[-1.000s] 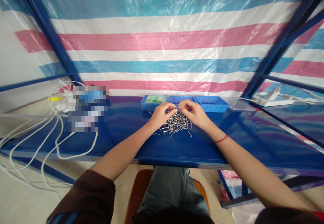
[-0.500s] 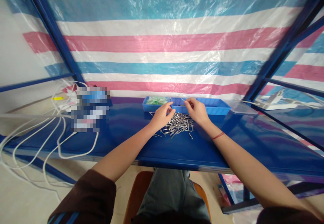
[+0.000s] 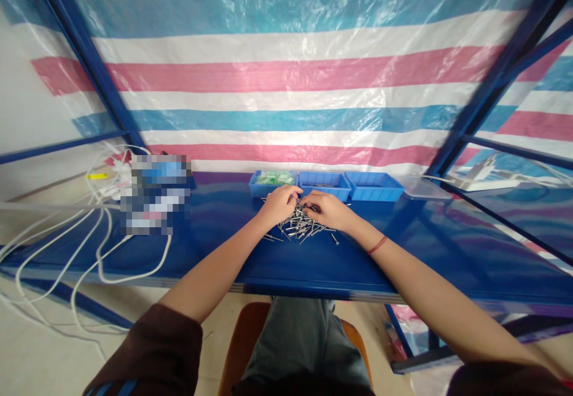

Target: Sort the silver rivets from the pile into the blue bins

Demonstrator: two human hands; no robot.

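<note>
Metal pins [image 3: 301,228], slender, shiny, jumbled beneath the curled right hand [image 3: 327,211]

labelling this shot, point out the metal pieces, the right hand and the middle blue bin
metal pieces [image 3: 301,225], head view, middle of the pile
right hand [image 3: 331,210], head view, back of the hand
middle blue bin [image 3: 324,177], head view, inner back wall

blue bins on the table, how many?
3, in a row: left bin with green packets, middle bin with thin metal pieces, right bin next to it. I see no others.
</note>
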